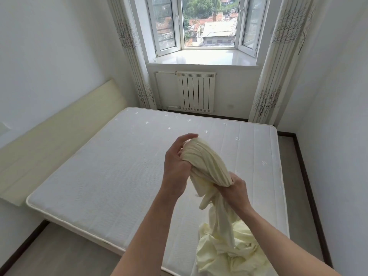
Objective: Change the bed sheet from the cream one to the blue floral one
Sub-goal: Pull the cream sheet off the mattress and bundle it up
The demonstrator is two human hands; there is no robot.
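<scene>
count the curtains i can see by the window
2: the left curtain hangs left of the window, the right curtain hangs right of it. None seems hidden.

Both bare forearms reach up from the bottom of the frame toward its centre. The left hand (176,163) is raised higher, fingers curled in a grip. The right hand (233,191), lower right, is clenched tight, knuckles up.

Cream sheet (207,162) bunched, gripped by left hand (176,162) at its 9 o'clock, right hand (232,191) at 5 o'clock. Remainder trails onto bare mattress (111,176).
</scene>
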